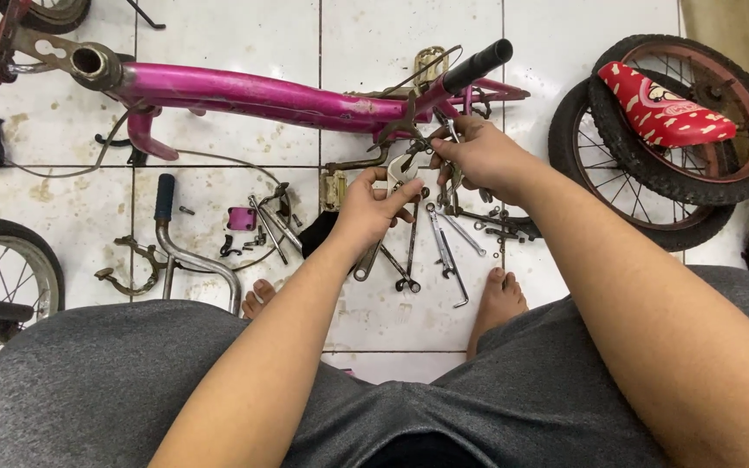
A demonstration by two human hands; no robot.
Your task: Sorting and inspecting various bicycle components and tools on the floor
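A pink bicycle frame [244, 94] lies across the white tiled floor in front of me. My left hand [367, 212] grips a small whitish part [402, 173] just below the frame. My right hand [477, 158] pinches a dark metal brake piece [413, 154] right above it, with the fingertips of both hands almost touching. Several wrenches [444, 251] lie on the tiles under my hands, between my bare feet.
Two small wheels [652, 147] are stacked at right with a red patterned saddle [661, 106] on top. A handlebar with blue grip [175, 243], a brake arm [132, 269] and loose parts [262, 225] lie at left. Another wheel [2, 277] is at far left.
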